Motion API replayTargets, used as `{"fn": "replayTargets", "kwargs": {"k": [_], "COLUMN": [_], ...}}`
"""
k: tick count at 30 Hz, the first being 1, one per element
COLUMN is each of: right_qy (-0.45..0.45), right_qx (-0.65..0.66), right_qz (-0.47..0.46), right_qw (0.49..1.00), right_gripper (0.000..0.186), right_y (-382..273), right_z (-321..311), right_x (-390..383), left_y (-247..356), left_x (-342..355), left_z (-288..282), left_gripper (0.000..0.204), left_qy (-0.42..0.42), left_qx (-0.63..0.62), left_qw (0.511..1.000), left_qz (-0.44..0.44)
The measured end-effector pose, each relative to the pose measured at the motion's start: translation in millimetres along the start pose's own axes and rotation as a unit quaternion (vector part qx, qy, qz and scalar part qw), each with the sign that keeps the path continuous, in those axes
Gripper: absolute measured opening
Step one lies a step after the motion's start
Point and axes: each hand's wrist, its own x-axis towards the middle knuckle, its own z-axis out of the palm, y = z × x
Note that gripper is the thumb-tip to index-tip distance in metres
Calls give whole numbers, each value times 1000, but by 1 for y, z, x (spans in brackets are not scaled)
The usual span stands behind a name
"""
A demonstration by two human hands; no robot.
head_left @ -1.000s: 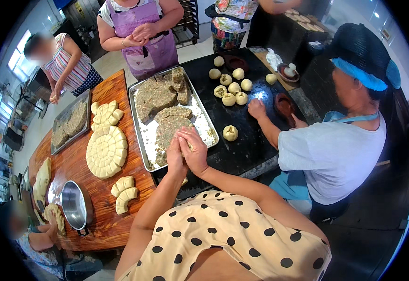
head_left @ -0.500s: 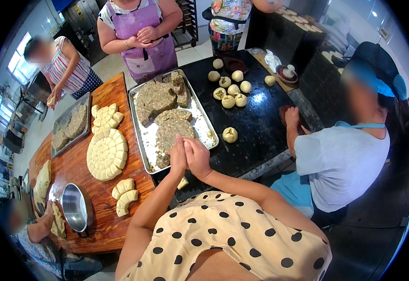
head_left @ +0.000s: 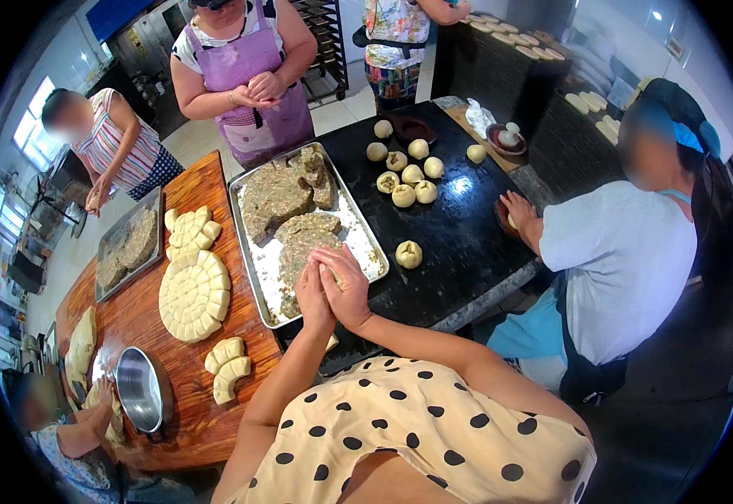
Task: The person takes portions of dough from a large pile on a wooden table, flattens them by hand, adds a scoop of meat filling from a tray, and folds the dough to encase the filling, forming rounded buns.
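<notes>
My left hand point(head_left: 312, 296) and my right hand point(head_left: 346, 284) are pressed together, cupped, above the near end of a metal tray point(head_left: 363, 244). The fingers of both are closed, and whatever lies between the palms is hidden. Speckled brown-grey filling point(head_left: 275, 197) lies in the tray in thick slabs, with whitish powder or crumbs around it. Just right of the tray, a single round dough ball point(head_left: 408, 254) with a pleated top sits on the black table point(head_left: 467, 244). A small piece of pale dough point(head_left: 332, 343) shows beside my right forearm.
Several filled dough balls point(head_left: 412, 174) stand farther back. On the wooden table point(head_left: 257, 395) are a scored dough round point(head_left: 195, 296), a curved dough strip point(head_left: 232, 378) and a steel bowl point(head_left: 144, 390). A co-worker's hand point(head_left: 519, 210) presses at the right edge. Other people stand around the tables.
My clasped hands have turned a little, the right now lying more over the left. The right-hand co-worker's hand has flattened at the table edge. The whole view has shifted slightly.
</notes>
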Motion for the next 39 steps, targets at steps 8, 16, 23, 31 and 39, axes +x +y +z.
{"fn": "replayTargets", "kwargs": {"k": [8, 16, 23, 31, 39], "right_qy": [-34, 57, 40, 34, 24], "right_qx": [62, 266, 33, 67, 186], "right_qz": [149, 275, 185, 137, 175], "right_qw": [986, 922, 981, 988, 967], "right_gripper": [31, 32, 19, 24, 41], "right_y": [4, 16, 9, 12, -2], "right_z": [-20, -24, -9, -4, -17], "right_x": [-1, 7, -11, -10, 22], "left_y": [6, 7, -9, 12, 30], "left_x": [-1, 11, -18, -10, -11], "left_z": [1, 18, 21, 10, 38], "left_gripper": [46, 46, 39, 46, 32], "left_qy": [-66, -119, 28, -29, -15], "left_qx": [160, -81, -120, 2, -79], "left_qw": [983, 979, 982, 993, 995], "left_qz": [-55, -143, -146, -116, -63]}}
